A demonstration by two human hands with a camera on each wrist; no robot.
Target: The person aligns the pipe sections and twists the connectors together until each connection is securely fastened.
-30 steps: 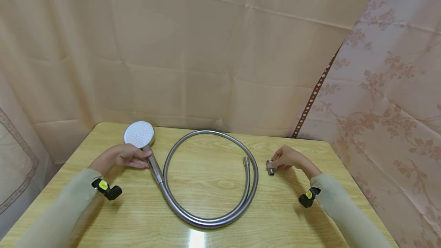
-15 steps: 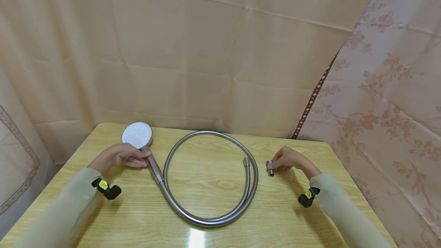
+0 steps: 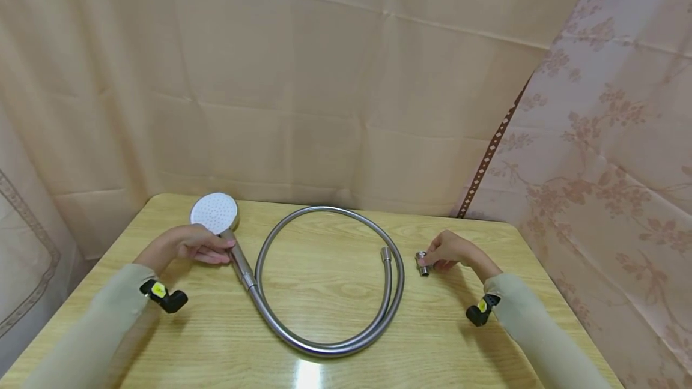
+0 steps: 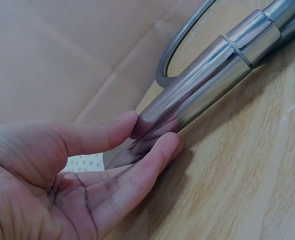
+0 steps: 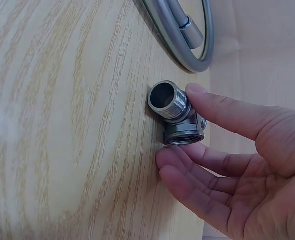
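Observation:
A shower head [image 3: 214,213] with a round white spray face lies at the table's left, face up. My left hand [image 3: 202,245] pinches its metal handle [image 4: 202,75] just below the face, thumb on one side and fingers on the other. From the handle's lower end a silvery metal hose [image 3: 319,350] runs in a loop across the table. Its free end nut [image 3: 386,254] lies inside the loop at the right. Right of the loop, my right hand [image 3: 453,249] pinches a small chrome tee fitting [image 5: 180,112] with threaded openings, which rests on the table or just above it.
The pale wooden table [image 3: 443,341] carries the hose loop in its middle. Behind it hangs a beige curtain [image 3: 324,89], close to the back edge. A pink flowered curtain [image 3: 622,155] hangs along the right side.
The shower head's face has shifted slightly left and tilted with my left hand. My right hand and the tee fitting stay almost where they were.

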